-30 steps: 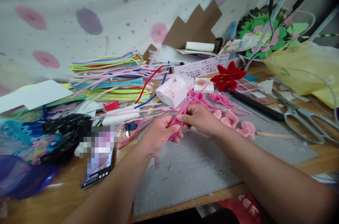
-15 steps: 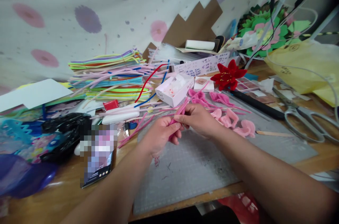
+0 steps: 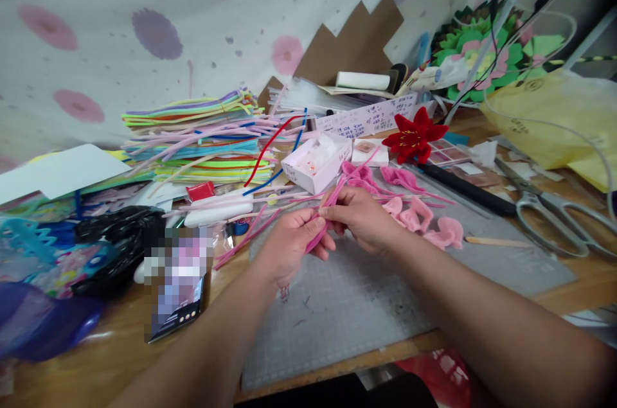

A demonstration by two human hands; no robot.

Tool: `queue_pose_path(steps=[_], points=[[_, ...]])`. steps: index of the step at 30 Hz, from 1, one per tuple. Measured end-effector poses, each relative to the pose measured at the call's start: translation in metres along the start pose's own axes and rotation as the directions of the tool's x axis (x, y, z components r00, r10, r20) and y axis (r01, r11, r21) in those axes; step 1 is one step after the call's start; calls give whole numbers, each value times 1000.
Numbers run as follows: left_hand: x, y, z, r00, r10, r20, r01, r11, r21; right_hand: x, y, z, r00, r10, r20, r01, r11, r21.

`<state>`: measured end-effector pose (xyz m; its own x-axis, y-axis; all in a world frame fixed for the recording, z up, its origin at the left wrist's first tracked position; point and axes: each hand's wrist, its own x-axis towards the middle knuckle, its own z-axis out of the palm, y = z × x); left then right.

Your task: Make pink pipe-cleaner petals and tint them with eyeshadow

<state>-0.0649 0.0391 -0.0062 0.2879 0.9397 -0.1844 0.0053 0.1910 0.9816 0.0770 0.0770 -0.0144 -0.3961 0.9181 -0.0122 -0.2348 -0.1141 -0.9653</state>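
Note:
Both my hands meet over the grey cutting mat [image 3: 347, 305] and pinch the same pink pipe cleaner [image 3: 319, 236]. My left hand [image 3: 289, 244] grips its lower part with closed fingers. My right hand [image 3: 359, 215] holds the upper part, fingertips pressed together. The stem runs up past my fingers toward a pink looped petal shape [image 3: 357, 175]. More pink petal loops [image 3: 419, 218] lie on the mat just right of my right hand.
A stack of coloured pipe cleaners [image 3: 202, 144] lies at the back left, a small white box [image 3: 315, 162] and a red flower [image 3: 414, 137] behind my hands. Large scissors [image 3: 554, 212] rest at the right. A phone [image 3: 178, 286] and black bag [image 3: 120, 234] sit at the left.
My hands have stayed in place over the mat, shifting their fingers slightly along the pink pipe cleaner. The left fingers have loosened a little from a tighter grip.

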Motion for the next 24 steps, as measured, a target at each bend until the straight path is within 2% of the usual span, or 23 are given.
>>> queue_pose_path(steps=[5, 11, 19, 24], points=[[2, -3, -2, 999, 36, -7, -36, 999, 19, -1, -1, 2, 1000, -9, 21, 7, 996, 87], [0, 1, -2, 1000, 3, 28, -2, 999, -33, -1, 1, 1, 998, -51, 42, 47, 993, 109], [-1, 3, -1, 998, 16, 60, -13, 998, -63, -3, -1, 2, 999, 40, 23, -42, 995, 94], [0, 3, -6, 1000, 16, 20, -16, 1000, 5, -1, 0, -2, 997, -26, 79, 21, 998, 63]])
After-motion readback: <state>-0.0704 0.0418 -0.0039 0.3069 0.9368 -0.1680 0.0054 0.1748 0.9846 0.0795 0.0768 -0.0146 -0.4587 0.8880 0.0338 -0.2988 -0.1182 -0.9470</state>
